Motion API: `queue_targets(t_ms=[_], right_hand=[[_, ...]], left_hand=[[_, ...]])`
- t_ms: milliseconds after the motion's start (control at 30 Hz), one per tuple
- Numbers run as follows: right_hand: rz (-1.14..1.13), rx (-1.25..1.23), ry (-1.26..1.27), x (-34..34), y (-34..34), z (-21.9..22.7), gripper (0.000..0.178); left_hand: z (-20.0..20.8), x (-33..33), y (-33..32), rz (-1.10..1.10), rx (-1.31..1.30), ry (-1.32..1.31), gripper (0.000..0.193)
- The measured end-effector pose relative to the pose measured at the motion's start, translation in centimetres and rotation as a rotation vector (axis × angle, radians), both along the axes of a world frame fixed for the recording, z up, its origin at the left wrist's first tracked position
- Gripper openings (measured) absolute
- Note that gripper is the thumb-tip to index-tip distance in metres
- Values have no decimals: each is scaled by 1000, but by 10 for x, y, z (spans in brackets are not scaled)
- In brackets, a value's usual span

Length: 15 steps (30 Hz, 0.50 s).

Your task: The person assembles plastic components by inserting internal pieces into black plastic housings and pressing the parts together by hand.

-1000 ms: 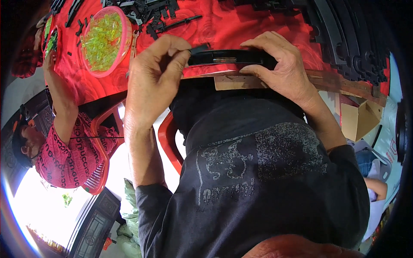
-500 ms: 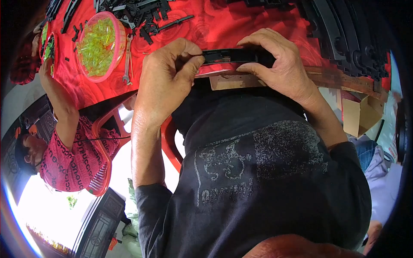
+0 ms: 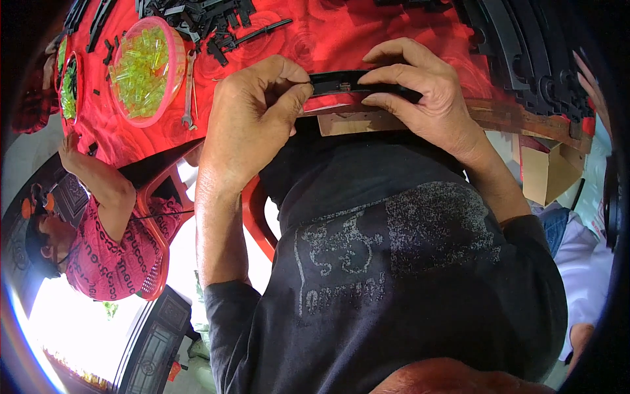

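Across the front edge of the table, a long narrow black plastic part lies between my two hands. It has an open channel, with a small copper-coloured bit at its middle. My left hand pinches the left end between thumb and bent fingers. Around the right end is my right hand, index finger on the part's top and thumb at its near side. The upper finger of that hand is raised off the part. My right fingers cover part of that end.
A pink-rimmed basket of clear yellow-green pieces stands at left, beside a wrench. Black plastic parts are heaped behind; long curved ones lie at right. A cardboard box is below the table. A person sits at left.
My right index finger has moved left onto the part, and the upper finger has lifted. The person at left has drawn their arm back. Another person's hand has appeared at the far right.
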State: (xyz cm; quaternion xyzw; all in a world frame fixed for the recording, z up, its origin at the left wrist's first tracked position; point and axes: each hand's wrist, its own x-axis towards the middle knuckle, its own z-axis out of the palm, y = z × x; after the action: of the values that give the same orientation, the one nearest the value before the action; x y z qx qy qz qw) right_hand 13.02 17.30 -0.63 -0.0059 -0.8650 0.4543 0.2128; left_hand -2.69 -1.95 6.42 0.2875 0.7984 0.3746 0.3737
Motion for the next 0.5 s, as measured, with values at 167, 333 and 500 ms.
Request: queue_targets(t_ms=[167,333,500], right_hand=[[-16,-13,1,-6,-4,3,21],[-28,-54,-21,-8,-7,5,17],[-7,-122,-11,-10,-6,4,13]], left_hand=[[2,-3,1,-5,45,-77,7],[-3,0,3,17,154,-148,6],[-4,6,6,-2,159,-127,10]])
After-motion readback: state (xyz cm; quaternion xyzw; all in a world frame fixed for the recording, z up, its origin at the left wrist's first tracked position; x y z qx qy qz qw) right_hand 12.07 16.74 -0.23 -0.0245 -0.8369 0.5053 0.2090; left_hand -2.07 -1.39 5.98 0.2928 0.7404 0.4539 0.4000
